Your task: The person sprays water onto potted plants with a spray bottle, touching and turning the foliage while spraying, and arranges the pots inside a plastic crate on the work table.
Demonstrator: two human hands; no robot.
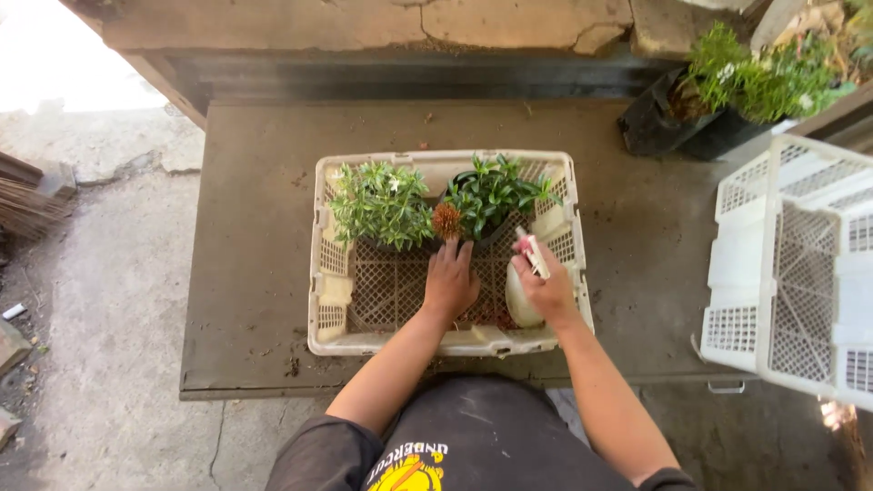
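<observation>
on a low concrete slab (255,300), a cream plastic crate (324,300) with latticed walls and floor was set, and both hands were reached into it from the near side. the left hand (450,282) was laid palm down over the crate's lattice floor, fingers stretched flat and open toward the far end, with nothing grasped; its fingertips were brought just beside a round, spiky brown seed head (446,220). whether the seed head was actually touched could not be told. the right hand (546,289) was closed around a pale spray bottle (520,300), whose white and pink nozzle (532,252) was pointed up and away toward the plants. the bottle was held inside the crate, near its right wall.

two potted plants were stood side by side against the crate's far wall: a light green, fine-leaved plant (380,205) on the left with a few small white flowers, and a darker, broader-leaved plant (496,193) on the right in a dark pot. the seed head was seen between them.

at the slab's far right corner, more leafy plants in black nursery bags (668,123) were placed, well apart from the crate. a second white lattice crate (800,273) was stood at the right edge.
</observation>
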